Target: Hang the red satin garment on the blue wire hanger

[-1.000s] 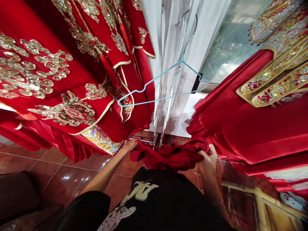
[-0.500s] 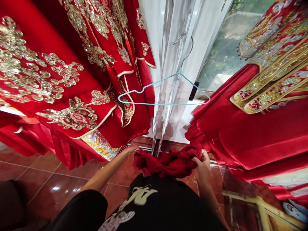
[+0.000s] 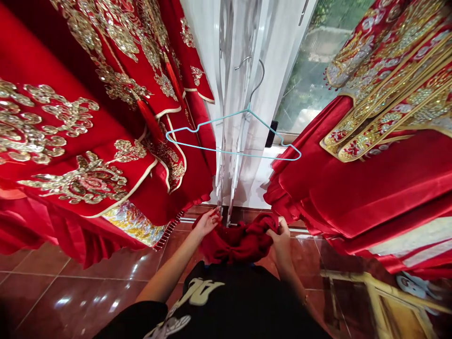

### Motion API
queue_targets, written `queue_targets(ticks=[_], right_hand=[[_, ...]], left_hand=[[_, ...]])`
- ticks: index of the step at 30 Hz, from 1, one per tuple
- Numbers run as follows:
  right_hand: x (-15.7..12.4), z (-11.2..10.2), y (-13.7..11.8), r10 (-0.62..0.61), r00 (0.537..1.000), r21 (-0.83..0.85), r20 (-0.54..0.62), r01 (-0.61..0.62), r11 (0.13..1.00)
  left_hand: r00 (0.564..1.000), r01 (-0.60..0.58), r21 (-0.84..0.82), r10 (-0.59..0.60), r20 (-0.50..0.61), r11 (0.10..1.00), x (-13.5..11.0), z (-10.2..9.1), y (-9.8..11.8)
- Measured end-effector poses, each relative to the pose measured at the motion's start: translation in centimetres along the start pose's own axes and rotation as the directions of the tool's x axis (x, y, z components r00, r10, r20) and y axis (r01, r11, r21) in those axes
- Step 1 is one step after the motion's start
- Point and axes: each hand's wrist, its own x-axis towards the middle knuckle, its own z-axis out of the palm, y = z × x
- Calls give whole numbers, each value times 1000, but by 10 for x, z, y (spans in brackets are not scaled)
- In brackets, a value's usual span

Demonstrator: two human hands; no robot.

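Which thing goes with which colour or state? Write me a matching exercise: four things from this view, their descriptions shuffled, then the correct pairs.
Things
1. Hanger
2. Cloth
3. Shirt
4. Floor

Descriptions
A. Black with a pale print
B. Dark red, bunched up between the left hand and the right hand
C. Shiny reddish-brown tiles
D. Light blue with a silvery hook, no garment on it

Pairs: 1-D, 2-B, 3-A, 4-C
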Motion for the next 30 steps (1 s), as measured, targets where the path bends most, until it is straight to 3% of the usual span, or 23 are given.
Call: queue_targets(ticks=[4, 7, 10, 13, 19, 26, 30], right_hand=[[-4, 13, -3, 97, 993, 198, -71, -81, 977], [-9, 24, -5, 140, 990, 319, -9, -130, 939], [-14, 31, -6, 152, 984, 338, 88, -173, 925], [-19, 32, -4, 182, 972, 348, 150, -224, 910], [-21, 25, 0, 195, 968, 321, 160, -238, 917], [-14, 16, 2, 192, 972, 315, 135, -226, 922], [-12, 17, 0, 241, 955, 332, 172, -286, 899]], left_hand=[[985, -131, 71, 121, 124, 989, -35, 43, -9], [948, -283, 113, 260, 183, 952, -56, 78, -19], [912, -383, 157, 346, 220, 910, -65, 99, -25], [895, -417, 224, 355, 270, 881, -63, 101, -22], [893, -443, 366, 365, 264, 818, -50, 83, -17], [911, -402, 410, 311, 271, 819, -52, 84, -47], [927, -361, 376, 283, 248, 853, -45, 85, -54]])
